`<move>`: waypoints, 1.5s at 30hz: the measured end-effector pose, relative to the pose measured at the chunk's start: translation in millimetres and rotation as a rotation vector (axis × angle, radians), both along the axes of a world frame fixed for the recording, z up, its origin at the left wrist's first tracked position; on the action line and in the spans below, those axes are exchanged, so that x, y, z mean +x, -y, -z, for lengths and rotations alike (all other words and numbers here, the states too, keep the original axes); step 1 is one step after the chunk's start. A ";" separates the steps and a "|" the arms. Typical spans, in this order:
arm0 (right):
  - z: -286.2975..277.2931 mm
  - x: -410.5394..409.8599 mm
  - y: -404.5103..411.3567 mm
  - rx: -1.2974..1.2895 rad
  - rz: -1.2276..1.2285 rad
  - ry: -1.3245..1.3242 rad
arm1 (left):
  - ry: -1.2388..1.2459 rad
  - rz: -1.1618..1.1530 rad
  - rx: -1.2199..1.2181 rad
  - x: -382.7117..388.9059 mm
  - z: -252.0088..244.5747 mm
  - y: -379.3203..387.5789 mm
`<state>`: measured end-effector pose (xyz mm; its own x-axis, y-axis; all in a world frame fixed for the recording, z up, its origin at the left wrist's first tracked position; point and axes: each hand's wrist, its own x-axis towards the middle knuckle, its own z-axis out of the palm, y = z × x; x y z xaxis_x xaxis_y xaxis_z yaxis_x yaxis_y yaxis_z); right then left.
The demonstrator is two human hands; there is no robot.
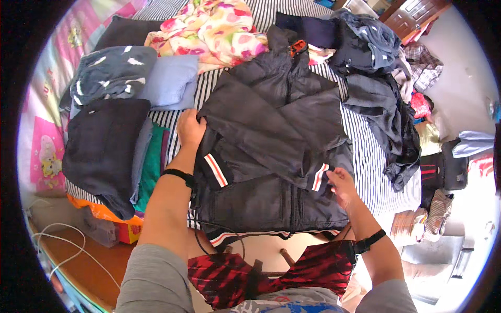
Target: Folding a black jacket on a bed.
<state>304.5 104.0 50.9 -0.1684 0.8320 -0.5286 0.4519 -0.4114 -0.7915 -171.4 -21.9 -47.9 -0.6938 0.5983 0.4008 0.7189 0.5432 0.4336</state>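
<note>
A black zip jacket (pixel 250 203) lies front up on a striped bedsheet, its sleeves crossed over the chest. White and red stripes mark its cuffs and hem, and orange shows inside the collar (pixel 298 47). My left hand (pixel 190 128) grips the jacket's edge at the left, by the bend of one sleeve. At the lower right, my right hand (pixel 341 185) pinches the striped cuff (pixel 321 177) of the other sleeve between thumb and fingers. The hem hangs over the bed's near edge, close to my knees.
Folded clothes (pixel 105 152) are stacked at the left, beside a folded light blue garment (pixel 172 80). A floral cloth (pixel 215 33) lies bunched at the back. Dark clothes (pixel 385 117) spread along the right edge. A white cable (pixel 80 238) loops at the lower left.
</note>
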 end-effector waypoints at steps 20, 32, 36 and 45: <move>-51.4 14.4 3.1 -0.408 -0.041 -0.577 | -0.040 0.030 0.044 -2.9 2.7 1.8; -43.4 52.5 -3.8 -0.541 -0.490 0.168 | -0.001 0.029 0.014 2.5 -4.7 0.3; -61.4 29.6 15.7 -0.646 -0.906 0.070 | -0.039 0.036 -0.021 -2.0 -1.5 4.4; -47.3 1.8 -27.2 -0.173 -0.469 0.184 | -0.060 0.030 0.009 -2.8 2.4 1.3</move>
<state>306.4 131.2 98.3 -0.3927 0.5881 -0.7071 0.7436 -0.2494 -0.6204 -174.1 -23.1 -50.3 -0.6500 0.6148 0.4466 0.7598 0.5175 0.3935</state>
